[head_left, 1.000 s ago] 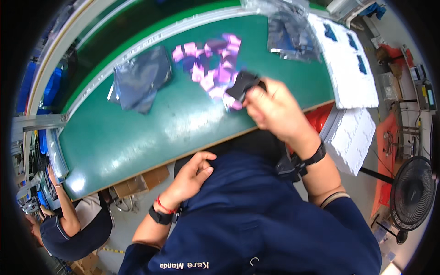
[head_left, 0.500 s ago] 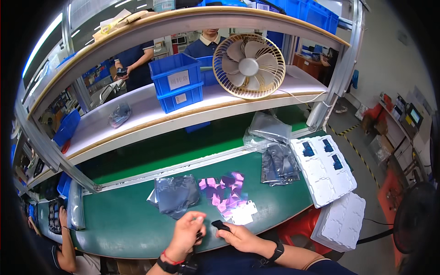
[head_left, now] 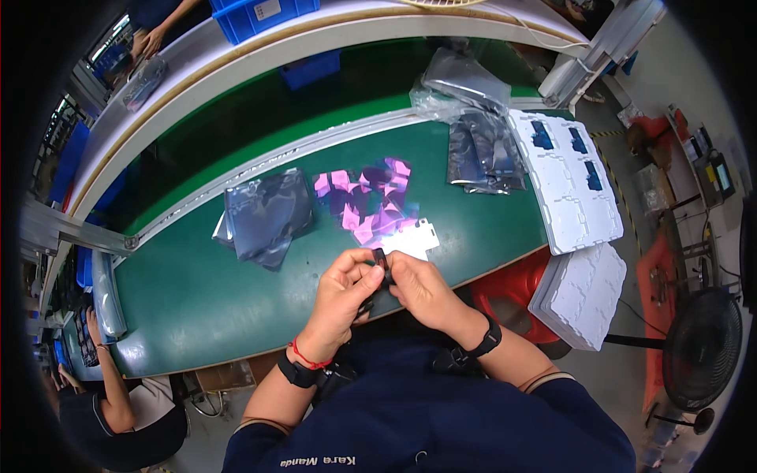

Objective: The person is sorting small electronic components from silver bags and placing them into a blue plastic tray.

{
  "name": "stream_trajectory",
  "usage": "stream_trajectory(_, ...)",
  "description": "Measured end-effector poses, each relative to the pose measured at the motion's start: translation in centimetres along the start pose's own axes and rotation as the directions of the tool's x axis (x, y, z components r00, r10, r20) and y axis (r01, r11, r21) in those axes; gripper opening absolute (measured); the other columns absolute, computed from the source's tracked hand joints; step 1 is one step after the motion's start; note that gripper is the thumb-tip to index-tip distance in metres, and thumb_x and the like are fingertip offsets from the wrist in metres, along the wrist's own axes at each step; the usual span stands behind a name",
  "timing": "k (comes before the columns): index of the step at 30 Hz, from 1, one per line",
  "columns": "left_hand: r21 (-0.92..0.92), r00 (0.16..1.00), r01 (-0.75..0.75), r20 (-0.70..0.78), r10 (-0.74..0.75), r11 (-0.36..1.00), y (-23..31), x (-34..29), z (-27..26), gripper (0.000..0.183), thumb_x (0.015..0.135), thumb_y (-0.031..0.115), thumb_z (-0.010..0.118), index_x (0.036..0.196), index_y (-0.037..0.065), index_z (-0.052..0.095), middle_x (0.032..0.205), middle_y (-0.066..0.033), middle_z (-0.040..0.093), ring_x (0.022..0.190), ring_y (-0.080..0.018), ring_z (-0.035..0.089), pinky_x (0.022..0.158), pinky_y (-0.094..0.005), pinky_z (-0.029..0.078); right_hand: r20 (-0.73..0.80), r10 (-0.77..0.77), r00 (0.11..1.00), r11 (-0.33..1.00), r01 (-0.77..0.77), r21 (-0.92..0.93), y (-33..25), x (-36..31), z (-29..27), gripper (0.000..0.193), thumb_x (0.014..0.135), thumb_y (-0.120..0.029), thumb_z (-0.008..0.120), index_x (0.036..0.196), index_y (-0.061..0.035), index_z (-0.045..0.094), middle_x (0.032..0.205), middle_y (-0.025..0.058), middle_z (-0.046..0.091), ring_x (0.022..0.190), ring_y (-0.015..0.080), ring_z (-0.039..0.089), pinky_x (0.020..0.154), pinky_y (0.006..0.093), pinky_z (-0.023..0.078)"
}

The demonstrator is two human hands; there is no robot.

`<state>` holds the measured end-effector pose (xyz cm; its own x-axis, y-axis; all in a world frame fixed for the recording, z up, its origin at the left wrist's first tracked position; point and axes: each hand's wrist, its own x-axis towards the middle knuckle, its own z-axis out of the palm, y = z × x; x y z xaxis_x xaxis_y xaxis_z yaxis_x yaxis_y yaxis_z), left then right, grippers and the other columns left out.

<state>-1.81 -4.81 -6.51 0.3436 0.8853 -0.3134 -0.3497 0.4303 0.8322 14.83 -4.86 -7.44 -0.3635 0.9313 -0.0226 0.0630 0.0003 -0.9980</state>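
Note:
Both my hands meet just over the near edge of the green worktable. A small black part, strip-like and of a kind I cannot make out, is pinched between them. My left hand grips it with thumb and fingers, and another dark object shows under its lower fingers. Closed on the same part from the other side is my right hand; its fingertips are partly hidden. Just beyond the hands lie a white cut-out sheet and several pink-violet film pieces.
Silvery-grey bags lie at left, more dark bags at back right. A white moulded tray with dark pieces overhangs the right edge, above stacked trays and a red stool. Another person's arm works at far left.
My view has tipped downward, so the table sits higher in it. My left hand, apart from the right before, has joined it and taken hold of the black part.

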Motion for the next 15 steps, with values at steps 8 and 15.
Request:
stream_trajectory(8, 0.212, 0.985, 0.152, 0.042, -0.165, 0.965, -0.7, 0.2, 1.9, 0.063, 0.076, 0.015, 0.078, 0.128, 0.003, 0.044, 0.081, -0.0005, 0.061, 0.05, -0.0019, 0.046, 0.038, -0.016, 0.029, -0.293, -0.164, 0.942, 0.979, 0.118, -0.169, 0.8, 0.0, 0.0, 0.056, 0.102, -0.042, 0.028, 0.097, 0.0023, 0.063, 0.084, 0.015, 0.061, 0.082, 0.025, 0.054, 0.079, 0.036, 0.044)
stream_trajectory(15, 0.105, 0.98, 0.181, 0.066, -0.189, 0.978, -1.7, 0.3, 2.0, 0.022, 0.089, 0.022, 0.065, 0.092, 0.005, 0.052, 0.069, -0.0043, 0.062, 0.042, -0.0019, 0.04, 0.035, -0.0182, 0.025, -0.3, 0.066, 0.952, 0.997, -0.055, 0.045, 0.3, -0.7, 0.2, 0.052, 0.101, -0.047, 0.026, 0.101, 0.0005, 0.045, 0.099, 0.0177, 0.043, 0.093, 0.027, 0.045, 0.086, 0.0354, 0.039)
